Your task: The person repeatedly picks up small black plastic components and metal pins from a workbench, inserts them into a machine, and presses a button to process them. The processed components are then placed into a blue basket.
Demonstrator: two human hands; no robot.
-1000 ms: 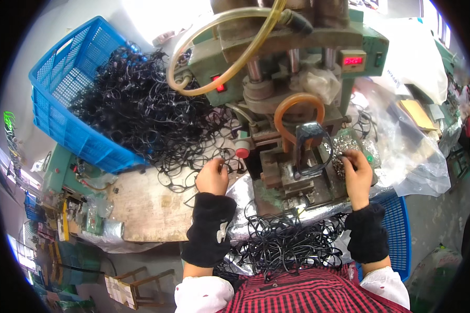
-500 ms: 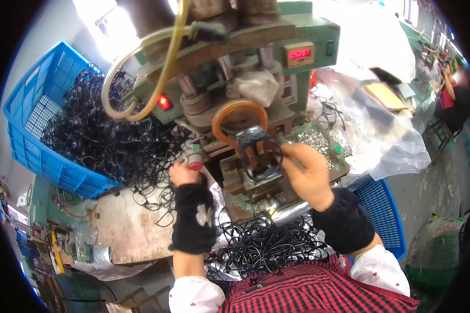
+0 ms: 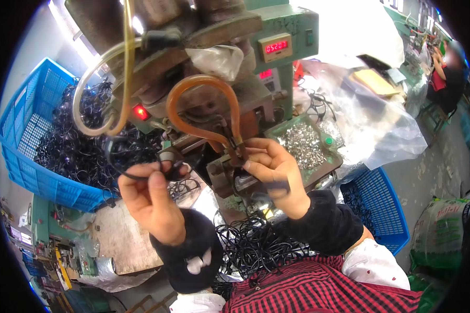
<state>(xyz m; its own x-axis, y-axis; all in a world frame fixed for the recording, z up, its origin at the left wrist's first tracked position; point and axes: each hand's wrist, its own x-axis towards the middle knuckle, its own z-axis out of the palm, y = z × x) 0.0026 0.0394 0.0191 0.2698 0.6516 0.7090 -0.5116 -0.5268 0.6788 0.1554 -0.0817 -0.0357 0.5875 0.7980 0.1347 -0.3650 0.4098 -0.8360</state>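
My left hand point(image 3: 154, 201) pinches a thin black cord point(image 3: 133, 176) between thumb and fingers, left of the press. The cord's loop is blurred and stands up from the fingers. My right hand point(image 3: 279, 172) is at the die of the green bench press point(image 3: 290, 28), thumb and fingertips pressed together beside the lower end of the orange tube point(image 3: 203, 81). What these fingers hold is too small to make out. A heap of black cords point(image 3: 261, 245) lies on my lap, below both hands.
A blue crate point(image 3: 52, 180) of black cords stands at the left. Small metal parts fill a green tray point(image 3: 318, 169) right of the die. Another blue crate point(image 3: 384, 203) sits low at the right. Clear plastic sheeting point(image 3: 381, 125) covers the right side. A person point(image 3: 449, 78) sits far right.
My left hand has left the red button by the press and now holds a black cord. The dark cord loop at the die is gone from there. The view has shifted.
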